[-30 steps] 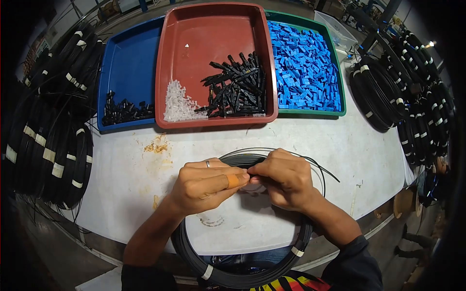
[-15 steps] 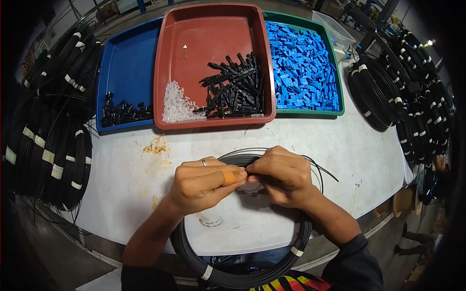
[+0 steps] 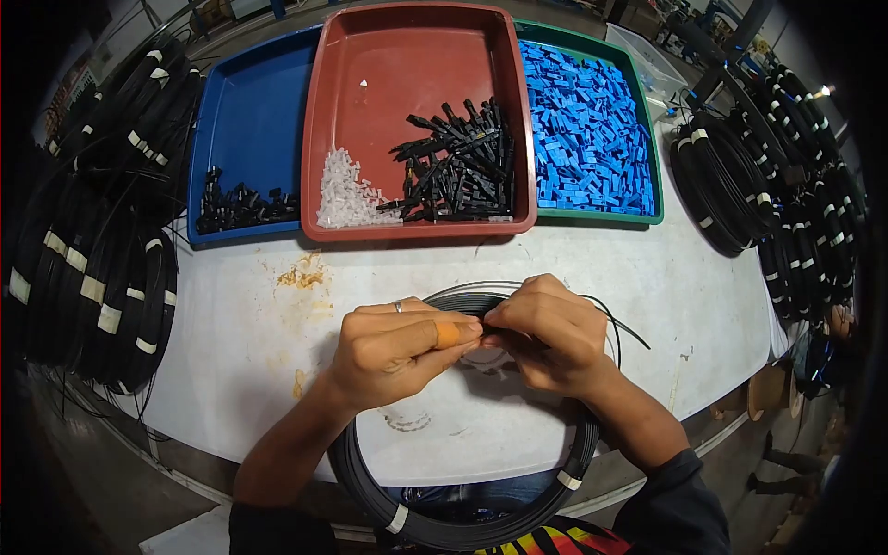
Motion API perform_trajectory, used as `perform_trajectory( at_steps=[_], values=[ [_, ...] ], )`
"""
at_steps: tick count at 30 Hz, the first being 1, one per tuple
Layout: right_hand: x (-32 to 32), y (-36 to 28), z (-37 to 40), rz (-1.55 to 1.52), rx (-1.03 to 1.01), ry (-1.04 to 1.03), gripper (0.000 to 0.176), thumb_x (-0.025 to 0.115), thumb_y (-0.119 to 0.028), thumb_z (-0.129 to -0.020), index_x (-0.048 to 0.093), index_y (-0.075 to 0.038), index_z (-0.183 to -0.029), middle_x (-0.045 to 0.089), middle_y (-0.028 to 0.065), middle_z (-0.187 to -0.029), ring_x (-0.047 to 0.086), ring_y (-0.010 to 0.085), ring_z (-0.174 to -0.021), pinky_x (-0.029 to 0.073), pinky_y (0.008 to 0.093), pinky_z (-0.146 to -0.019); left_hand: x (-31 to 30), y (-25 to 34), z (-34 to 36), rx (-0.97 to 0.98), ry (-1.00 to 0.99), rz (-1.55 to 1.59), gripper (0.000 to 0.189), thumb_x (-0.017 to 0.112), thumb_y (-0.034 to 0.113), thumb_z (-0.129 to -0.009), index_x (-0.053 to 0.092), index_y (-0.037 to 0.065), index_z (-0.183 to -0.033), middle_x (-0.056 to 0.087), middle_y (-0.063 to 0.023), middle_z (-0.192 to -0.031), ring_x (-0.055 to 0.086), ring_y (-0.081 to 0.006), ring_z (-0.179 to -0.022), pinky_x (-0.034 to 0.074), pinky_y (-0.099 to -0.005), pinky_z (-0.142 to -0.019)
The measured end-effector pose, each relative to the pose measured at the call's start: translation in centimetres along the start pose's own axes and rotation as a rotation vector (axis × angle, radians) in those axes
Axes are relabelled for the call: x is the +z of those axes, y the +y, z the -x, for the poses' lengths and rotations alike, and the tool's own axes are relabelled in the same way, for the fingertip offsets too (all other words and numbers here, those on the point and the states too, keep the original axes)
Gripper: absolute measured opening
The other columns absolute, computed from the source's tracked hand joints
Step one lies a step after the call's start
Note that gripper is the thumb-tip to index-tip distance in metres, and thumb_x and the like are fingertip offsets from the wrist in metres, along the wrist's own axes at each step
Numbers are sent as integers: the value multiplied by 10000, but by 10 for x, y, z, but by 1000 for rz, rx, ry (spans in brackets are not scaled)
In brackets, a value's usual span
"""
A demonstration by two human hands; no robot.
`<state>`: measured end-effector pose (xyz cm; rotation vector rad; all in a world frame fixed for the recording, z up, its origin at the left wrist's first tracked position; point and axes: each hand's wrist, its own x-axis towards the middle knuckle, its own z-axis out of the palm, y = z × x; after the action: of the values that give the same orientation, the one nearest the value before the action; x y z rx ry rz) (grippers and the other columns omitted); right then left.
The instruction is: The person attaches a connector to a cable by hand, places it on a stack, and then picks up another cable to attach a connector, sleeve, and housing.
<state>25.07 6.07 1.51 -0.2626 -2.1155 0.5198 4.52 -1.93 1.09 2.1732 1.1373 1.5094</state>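
Note:
My left hand [image 3: 398, 350], with a ring and an orange band on the thumb, is closed in a pinch above the far side of a black cable coil [image 3: 370, 481]. Close against it, my right hand [image 3: 555, 338] is pinched too. Their fingertips meet over something small and dark that the fingers mostly cover. White tape wraps the coil in two places near my body. A loose black cable end [image 3: 629, 333] sticks out to the right of my right hand.
A red tray [image 3: 416, 231] holds black connectors and small white pieces. Beside it are a blue tray [image 3: 245, 233] with black parts and a green tray [image 3: 601, 217] of blue clips. Taped cable coils hang at left [image 3: 83, 277] and right [image 3: 726, 185]. A person's legs show at far right.
The trays and table have shifted slightly in view. Both hands remain pinched together over the coil, with only a slight change in finger position.

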Motion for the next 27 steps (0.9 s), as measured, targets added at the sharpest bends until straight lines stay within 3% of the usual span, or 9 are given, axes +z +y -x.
perform_trajectory(
  at_steps=[4, 6, 13, 19, 24, 27],
  values=[
    [-5, -2, 1, 110, -93, -31, 241, 792, 32, -704, 707, -13, -925, 682, 98, -800, 626, 268, -675, 496, 377, -644, -1, 0, 0, -12, -21, 27, 190, 861, -43, -736, 781, -28, -908, 776, -163, -843, 770, -253, -777, 607, -313, -696],
    [-6, -4, 5, -20, 141, -151, 251, 792, 31, -709, 688, -2, -935, 668, 93, -803, 615, 273, -669, 490, 381, -645, 0, -3, -1, 140, -40, -57, 166, 848, -28, -748, 775, -11, -896, 780, -120, -868, 767, -223, -801, 609, -298, -723],
    [-3, -1, 2, -2, 61, -58, 251, 782, 26, -718, 702, -12, -953, 650, 103, -794, 616, 278, -699, 485, 384, -663, 1, 0, 0, 14, 11, -32, 161, 843, -31, -751, 772, -7, -894, 776, -108, -861, 761, -225, -802, 598, -303, -718],
    [-5, 2, 8, -45, 126, -190, 287, 746, 41, -705, 683, -2, -982, 610, 84, -780, 578, 276, -679, 478, 399, -667, -1, 1, -1, 187, -95, -143, 157, 838, -35, -755, 771, -7, -895, 776, -113, -868, 761, -222, -794, 603, -308, -717],
    [-2, 0, 4, 15, 55, -69, 297, 734, 52, -695, 693, -9, -983, 656, 104, -833, 608, 282, -708, 485, 391, -680, 0, 2, -2, 15, 15, -30, 204, 853, -65, -730, 778, -15, -913, 771, -155, -830, 762, -248, -764, 605, -322, -696],
    [-8, -1, 3, 67, -13, -118, 305, 748, 52, -692, 691, -12, -985, 672, 103, -854, 621, 282, -723, 490, 388, -685, 0, 0, -1, 33, -11, -3, 206, 851, -69, -724, 779, -16, -910, 773, -157, -836, 766, -247, -772, 609, -326, -704]
  ],
)
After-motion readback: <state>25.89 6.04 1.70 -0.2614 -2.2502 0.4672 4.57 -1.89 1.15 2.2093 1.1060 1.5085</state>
